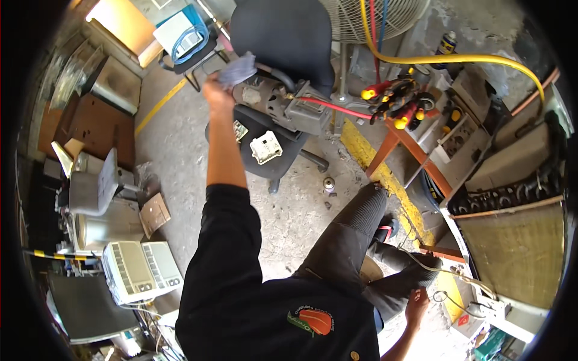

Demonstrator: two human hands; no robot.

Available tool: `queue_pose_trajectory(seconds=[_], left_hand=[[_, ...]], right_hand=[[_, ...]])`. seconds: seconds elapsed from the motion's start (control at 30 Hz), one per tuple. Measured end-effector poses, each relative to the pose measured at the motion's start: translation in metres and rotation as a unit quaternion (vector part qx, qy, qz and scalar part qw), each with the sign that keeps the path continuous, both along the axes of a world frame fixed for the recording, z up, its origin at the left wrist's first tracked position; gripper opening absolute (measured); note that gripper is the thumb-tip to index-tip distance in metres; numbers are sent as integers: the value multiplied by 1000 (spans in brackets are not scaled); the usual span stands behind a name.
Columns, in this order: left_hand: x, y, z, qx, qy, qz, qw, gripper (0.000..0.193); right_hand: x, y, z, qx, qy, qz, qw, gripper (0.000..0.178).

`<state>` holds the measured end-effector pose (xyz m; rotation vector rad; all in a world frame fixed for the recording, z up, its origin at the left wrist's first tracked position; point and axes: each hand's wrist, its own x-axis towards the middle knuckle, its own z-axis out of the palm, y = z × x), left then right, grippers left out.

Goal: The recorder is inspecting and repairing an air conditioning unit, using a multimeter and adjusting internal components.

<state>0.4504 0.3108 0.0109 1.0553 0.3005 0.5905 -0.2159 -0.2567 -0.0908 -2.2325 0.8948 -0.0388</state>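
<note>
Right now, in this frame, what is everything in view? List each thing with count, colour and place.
grey crumpled cloth: one, grey, in the left hand, over the pump
grey metal pump unit: one, grey, on the chair seat
black swivel office chair: one, black, top centre
white square plastic part: one, white, on the chair seat front
red hose: one, red, from the pump toward the tools
yellow hose: one, yellow, arcing top right
red-and-yellow-handled tools: a cluster, right of the pump
white air-conditioner casing: one, white, lower left floor
left hand: raised, gripping the cloth
right hand: lower right, by thin wires; grip unclear
</note>
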Motion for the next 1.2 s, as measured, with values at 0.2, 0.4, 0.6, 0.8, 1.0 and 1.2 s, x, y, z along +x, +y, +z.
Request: queue_pose_trajectory(seconds=[0.2,0.4,0.6,0.8,1.0,1.2], left_hand=[[-89,169,1,-47,-1,-38,998,35],[-122,223,-45,88,120,195,969,35],[-80,154,-53,339,252,167,891,40],[6,55,-22,272,130,-104,948,41],[61,9,41,216,166,-177,946,37],[82,-1,52,245,191,-199,930,46]], right_hand=[[11,-14,-45,-42,-72,-13,996,14],[15,-34,-49,-24,-14,25,999,21],[20,-26,-40,-39,-17,-14,999,24],[25,-21,-43,-45,-20,-39,998,23],[25,-21,-59,-35,-66,-53,996,22],[15,-15,-86,-77,-97,-112,986,24]])
